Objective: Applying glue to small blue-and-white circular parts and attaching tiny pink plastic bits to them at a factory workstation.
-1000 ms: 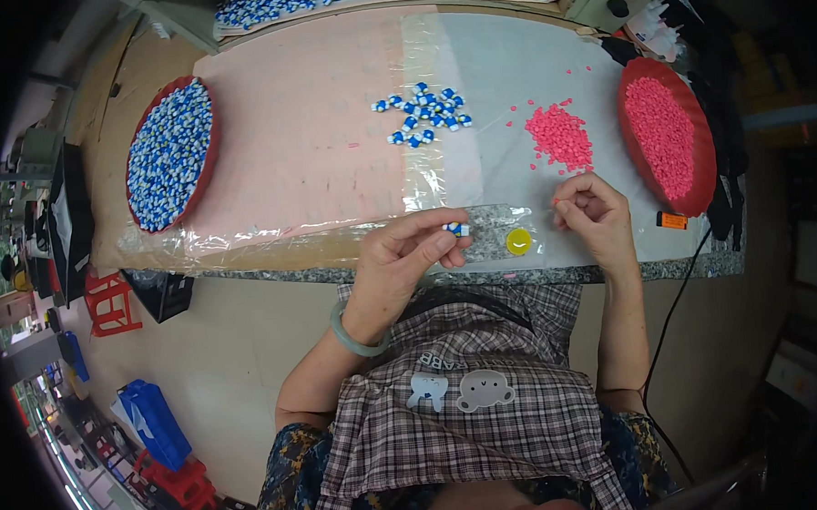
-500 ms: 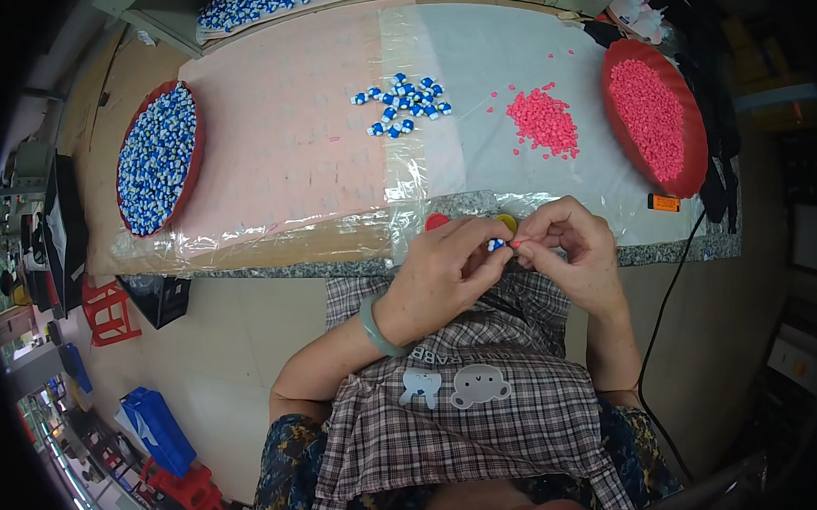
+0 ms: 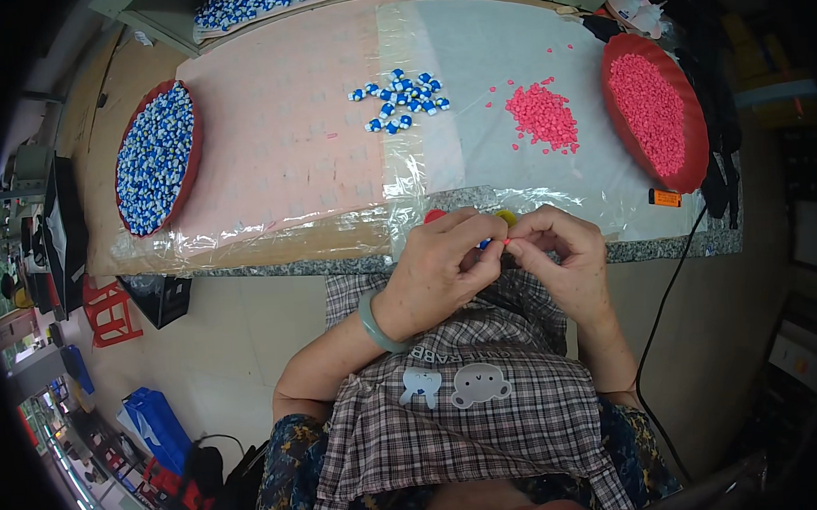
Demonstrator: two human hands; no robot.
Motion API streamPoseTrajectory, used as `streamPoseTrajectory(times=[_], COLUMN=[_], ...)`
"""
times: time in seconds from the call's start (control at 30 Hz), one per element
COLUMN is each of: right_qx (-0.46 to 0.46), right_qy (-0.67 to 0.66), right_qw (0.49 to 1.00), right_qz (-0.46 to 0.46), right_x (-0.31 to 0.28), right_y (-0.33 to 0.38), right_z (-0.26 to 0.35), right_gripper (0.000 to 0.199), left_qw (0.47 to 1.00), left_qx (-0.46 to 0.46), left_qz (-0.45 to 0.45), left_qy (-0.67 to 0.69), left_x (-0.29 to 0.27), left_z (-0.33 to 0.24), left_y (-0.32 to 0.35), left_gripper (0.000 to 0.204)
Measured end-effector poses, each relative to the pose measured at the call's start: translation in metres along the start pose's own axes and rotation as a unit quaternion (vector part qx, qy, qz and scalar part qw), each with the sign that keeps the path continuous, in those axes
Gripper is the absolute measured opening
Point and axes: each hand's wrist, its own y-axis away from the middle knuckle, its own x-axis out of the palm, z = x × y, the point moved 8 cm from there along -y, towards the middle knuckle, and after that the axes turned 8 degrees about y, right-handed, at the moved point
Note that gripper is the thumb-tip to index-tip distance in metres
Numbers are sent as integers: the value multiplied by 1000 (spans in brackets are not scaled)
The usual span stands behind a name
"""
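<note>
At five o'clock on the table (image 3: pixel 664 250), left hand (image 3: pixel 441 258) fingers grip a mostly hidden blue piece (image 3: pixel 485 243); right hand (image 3: pixel 566 262) fingers pinch a pink bit (image 3: pixel 507 242) just beside it.

Right of your right hand (image 3: pixel 562 262), you have a small orange-and-black box (image 3: pixel 665 197) and a hanging black cable (image 3: pixel 672 280). Well left of your left hand (image 3: pixel 438 263) stand a red stool (image 3: pixel 108 315) and a black container (image 3: pixel 158 301); below them in view is a blue bag (image 3: pixel 159 432).
</note>
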Motion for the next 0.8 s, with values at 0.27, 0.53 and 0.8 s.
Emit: streamPoseTrajectory(times=[0.27, 0.53, 0.8], right_qx=[58, 68, 145], right_qy=[-198, -205, -166], right_qw=[978, 975, 974], right_qz=[30, 42, 57], right_x=[8, 7, -15], right_y=[5, 6, -2], right_z=[-13, -14, -46], right_gripper=[10, 8, 6], left_qw=[1000, 999, 970], left_qx=[5, -7, -165], left_qz=[-14, 7, 3], left_qy=[22, 33, 180], left_x=[1, 3, -15], left_z=[-4, -3, 33], left_y=[0, -1, 11], left_gripper=[14, 12, 15])
